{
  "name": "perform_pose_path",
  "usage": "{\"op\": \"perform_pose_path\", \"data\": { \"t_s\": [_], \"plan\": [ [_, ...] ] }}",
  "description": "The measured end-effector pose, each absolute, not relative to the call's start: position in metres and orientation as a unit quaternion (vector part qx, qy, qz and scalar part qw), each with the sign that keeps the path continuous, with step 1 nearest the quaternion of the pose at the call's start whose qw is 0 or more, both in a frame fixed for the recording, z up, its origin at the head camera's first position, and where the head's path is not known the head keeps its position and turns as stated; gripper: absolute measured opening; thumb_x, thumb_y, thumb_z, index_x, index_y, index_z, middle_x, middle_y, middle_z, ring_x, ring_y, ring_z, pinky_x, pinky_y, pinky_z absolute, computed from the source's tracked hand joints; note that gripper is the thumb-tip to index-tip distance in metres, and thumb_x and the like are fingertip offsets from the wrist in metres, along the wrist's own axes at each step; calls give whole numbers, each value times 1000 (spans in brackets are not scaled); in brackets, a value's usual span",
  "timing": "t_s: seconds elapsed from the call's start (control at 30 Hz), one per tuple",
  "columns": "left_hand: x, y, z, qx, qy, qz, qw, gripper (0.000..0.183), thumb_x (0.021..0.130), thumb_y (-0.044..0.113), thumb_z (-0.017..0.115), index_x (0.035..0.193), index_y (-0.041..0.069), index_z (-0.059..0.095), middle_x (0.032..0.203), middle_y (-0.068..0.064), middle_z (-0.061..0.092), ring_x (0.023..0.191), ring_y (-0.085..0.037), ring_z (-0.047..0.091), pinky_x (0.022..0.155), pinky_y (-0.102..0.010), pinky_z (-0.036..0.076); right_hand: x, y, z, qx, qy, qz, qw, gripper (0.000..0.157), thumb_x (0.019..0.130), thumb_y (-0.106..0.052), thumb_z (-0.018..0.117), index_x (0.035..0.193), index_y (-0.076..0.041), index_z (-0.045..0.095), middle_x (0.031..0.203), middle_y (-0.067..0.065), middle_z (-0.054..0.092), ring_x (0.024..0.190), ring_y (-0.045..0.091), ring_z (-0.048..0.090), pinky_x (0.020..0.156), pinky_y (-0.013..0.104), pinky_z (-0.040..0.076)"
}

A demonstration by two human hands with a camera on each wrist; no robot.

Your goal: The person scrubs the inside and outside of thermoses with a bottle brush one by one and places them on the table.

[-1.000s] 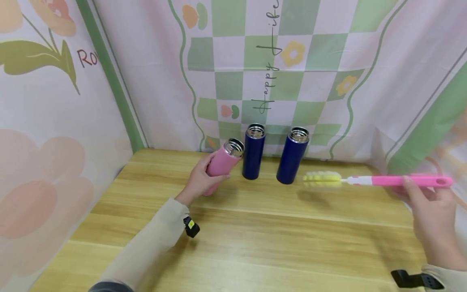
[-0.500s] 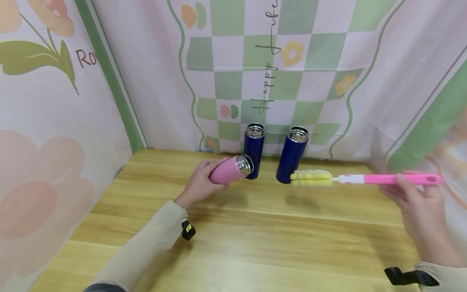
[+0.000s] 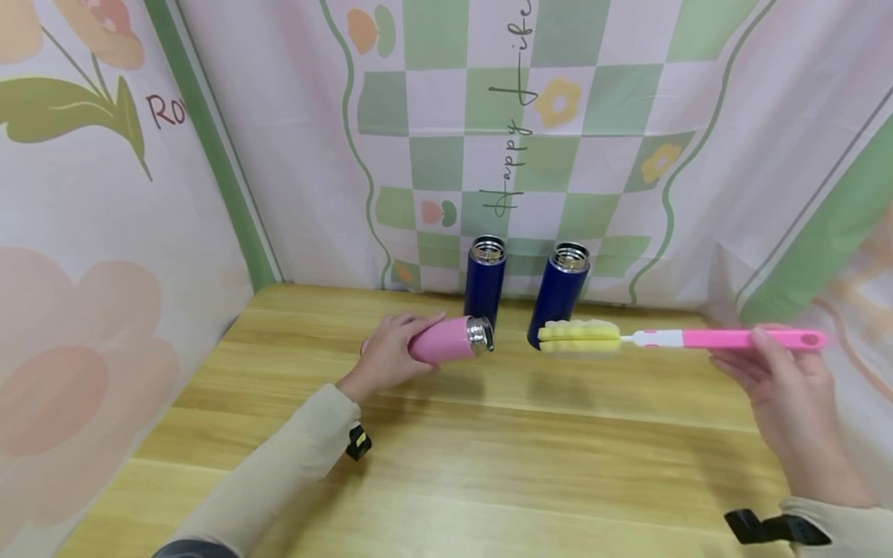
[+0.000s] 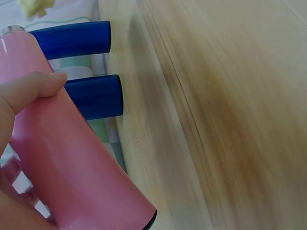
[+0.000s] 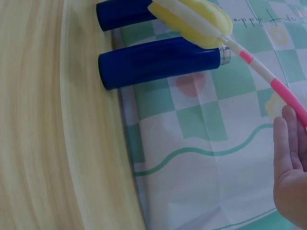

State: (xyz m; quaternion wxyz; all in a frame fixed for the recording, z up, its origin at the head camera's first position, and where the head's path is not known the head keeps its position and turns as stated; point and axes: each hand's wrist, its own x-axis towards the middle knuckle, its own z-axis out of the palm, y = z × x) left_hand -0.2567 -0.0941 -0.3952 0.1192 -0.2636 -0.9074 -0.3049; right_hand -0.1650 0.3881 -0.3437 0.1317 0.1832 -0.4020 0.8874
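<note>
A pink thermos bottle (image 3: pixel 441 341) without a lid lies almost level in the grip of my left hand (image 3: pixel 387 353), its steel mouth facing right. In the left wrist view the thumb crosses the pink bottle (image 4: pixel 72 158). My right hand (image 3: pixel 795 395) holds a bottle brush (image 3: pixel 725 339) by its pink handle, with the yellow sponge head (image 3: pixel 579 336) pointing left toward the pink bottle's mouth. A gap separates sponge and mouth. In the right wrist view the sponge head (image 5: pixel 206 24) appears in front of the blue bottles.
Two dark blue bottles with open steel mouths, the left one (image 3: pixel 484 283) and the right one (image 3: pixel 560 291), stand upright at the back of the wooden table (image 3: pixel 488 465). Behind them hangs a checked curtain (image 3: pixel 502 139).
My left hand has tipped the pink bottle from leaning upright to nearly level, mouth to the right. My right hand has brought the brush leftward, closer to it. The blue bottles stayed put.
</note>
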Motion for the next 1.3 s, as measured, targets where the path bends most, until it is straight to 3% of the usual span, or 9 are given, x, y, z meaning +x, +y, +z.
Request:
{"op": "perform_pose_path", "data": {
  "t_s": [0.57,1.3],
  "plan": [
    [-253,-85,-398,-307,-897,-289,133,76,71,23,91,141,27,60,132,1,63,110,-22,51,89,-48,42,-169,364,-341,238,-381,890,76,27,105,8,29,113,13,54,108,33,66,99,41,69,86,46,53],
    [-247,-81,-397,-316,-891,-298,135,78,72,29,90,143,32,58,132,-4,61,112,-23,50,90,-47,43,-173,346,-343,292,-455,841,21,35,105,11,24,121,12,55,116,30,65,106,37,67,91,43,50]
  ]
}}
